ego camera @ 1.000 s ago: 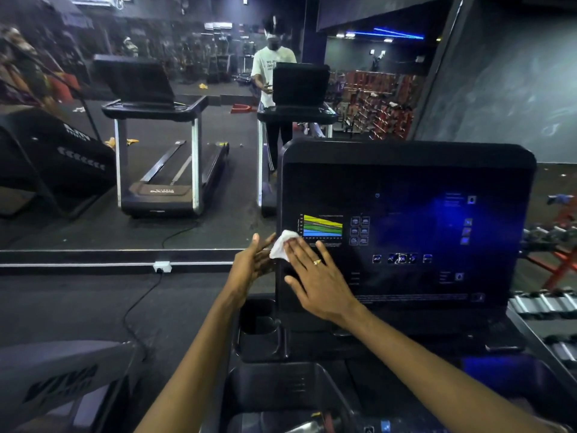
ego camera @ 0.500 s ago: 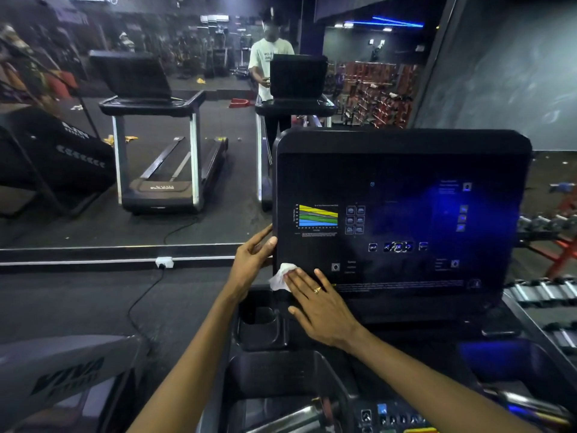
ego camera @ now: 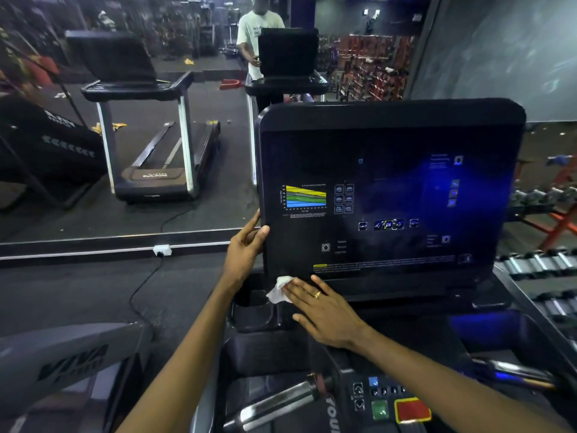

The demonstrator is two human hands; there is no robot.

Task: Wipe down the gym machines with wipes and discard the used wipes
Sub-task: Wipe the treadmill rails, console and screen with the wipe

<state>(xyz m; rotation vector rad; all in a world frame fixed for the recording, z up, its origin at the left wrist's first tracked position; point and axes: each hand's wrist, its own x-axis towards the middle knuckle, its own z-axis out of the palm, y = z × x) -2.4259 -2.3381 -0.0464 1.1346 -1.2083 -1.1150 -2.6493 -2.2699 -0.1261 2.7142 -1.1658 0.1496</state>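
One white wipe (ego camera: 279, 289) lies at the bottom left corner of the treadmill console screen (ego camera: 390, 195), pressed flat under the right hand (ego camera: 324, 307), its fingers spread. The left hand (ego camera: 245, 250) grips the console's left edge. One coloured chart (ego camera: 306, 197) glows on the screen; its writing is unreadable.

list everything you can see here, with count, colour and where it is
console screen: 1, black, lit icons, centre
wipe: 1, white, at screen's bottom left corner
cup holder: 1, black, below that corner
buttons: red and green, bottom centre
handlebar: 1, silver, bottom centre
treadmill: 1, black and silver, in mirror, left
wall socket: 1, white, mirror base
dumbbell rack: right edge
left hand: gripping screen's left edge
right hand: flat, pressing wipe
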